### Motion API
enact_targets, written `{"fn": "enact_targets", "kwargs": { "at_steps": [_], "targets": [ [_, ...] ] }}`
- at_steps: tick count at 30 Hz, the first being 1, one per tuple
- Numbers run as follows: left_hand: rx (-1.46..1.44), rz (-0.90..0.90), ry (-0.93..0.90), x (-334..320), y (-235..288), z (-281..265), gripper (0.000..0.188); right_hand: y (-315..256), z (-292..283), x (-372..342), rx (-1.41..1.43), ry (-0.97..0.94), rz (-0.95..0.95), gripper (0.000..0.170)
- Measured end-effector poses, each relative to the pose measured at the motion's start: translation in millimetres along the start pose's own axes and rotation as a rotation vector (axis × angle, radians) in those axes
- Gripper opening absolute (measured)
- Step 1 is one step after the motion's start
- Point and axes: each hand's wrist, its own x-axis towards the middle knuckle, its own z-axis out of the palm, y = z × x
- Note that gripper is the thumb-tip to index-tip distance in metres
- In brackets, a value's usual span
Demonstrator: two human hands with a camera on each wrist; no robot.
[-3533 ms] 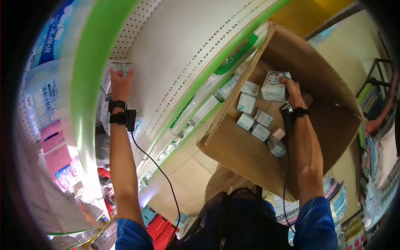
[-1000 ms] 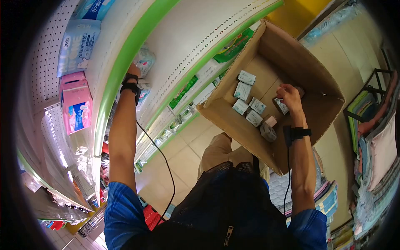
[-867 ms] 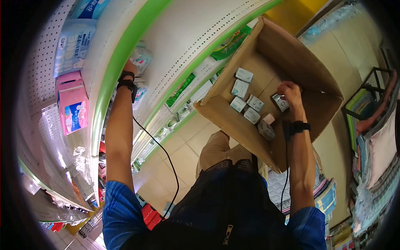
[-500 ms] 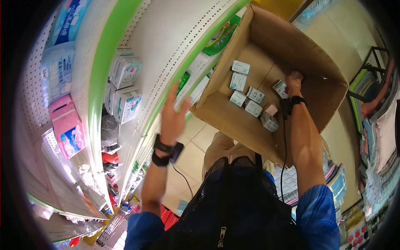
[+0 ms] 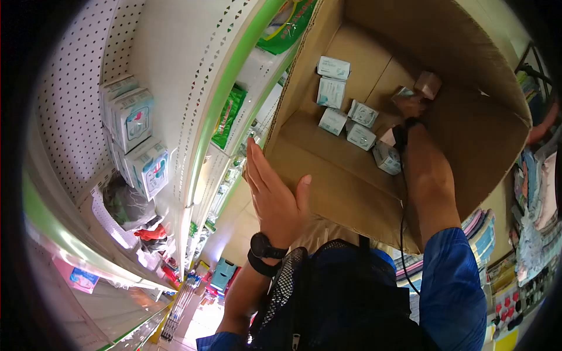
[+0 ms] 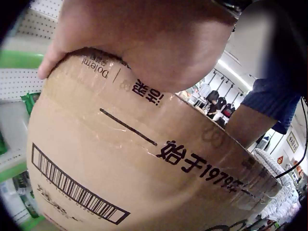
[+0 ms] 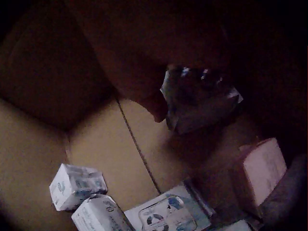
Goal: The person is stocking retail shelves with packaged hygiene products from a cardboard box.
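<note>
My left hand (image 5: pixel 275 199) is held with straight fingers and spread thumb beside the near left rim of a cardboard carton (image 5: pixel 345 169). In the left wrist view its palm edge lies against the carton's top edge, above printed lettering and a barcode. My right hand (image 5: pixel 413 106) reaches deep into the carton. In the dark right wrist view, its thumb and fingers grip a small clear-wrapped pack (image 7: pixel 197 108). Several small white-and-teal boxes (image 5: pixel 332 92) lie on the carton's floor to its left. A pinkish block (image 5: pixel 429 85) sits just beyond the right hand.
On the shelf at left stand stacked white-and-teal packs (image 5: pixel 149 167) and a dark plastic bag (image 5: pixel 126 202). Green packets (image 5: pixel 228 117) sit on a lower shelf behind a green edge strip. Folded textiles (image 5: pixel 541 216) are piled at right.
My left hand has left the shelf packs and come over to the carton. My right hand let a white pack down inside the carton and moved deeper. The carton appears closer in the head view.
</note>
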Motion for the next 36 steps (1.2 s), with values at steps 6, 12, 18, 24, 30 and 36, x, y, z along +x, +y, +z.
{"fn": "enact_targets", "kwargs": {
  "at_steps": [6, 12, 18, 24, 30, 36],
  "targets": [
    [0.045, 0.005, -0.004, 0.4, -1.8, 1.6, 0.089, -46.6, -120.8, -11.7, 0.249, -0.608, -0.072, 0.078],
    [0.045, -0.015, -0.023, 4.4, -0.4, -1.2, 0.088, -140.9, -116.9, -43.0, 0.341, -0.244, -0.446, 0.061],
    [0.053, -0.013, -0.018, 4.9, -0.5, 0.0, 0.088, -197.8, -84.3, -62.8, 0.721, -0.828, -0.279, 0.058],
    [0.043, -0.032, -0.029, 5.1, -0.1, -1.6, 0.089, -212.3, -29.2, -99.7, 0.871, -1.145, 0.003, 0.085],
    [0.060, -0.001, -0.011, 5.9, -1.8, 0.3, 0.090, -221.5, -25.4, -114.7, 1.017, -0.872, 0.246, 0.051],
    [0.047, 0.002, -0.025, 6.0, 0.8, -2.1, 0.088, -204.7, -98.8, -96.2, 1.238, -1.022, 0.279, 0.054]
  ]
}}
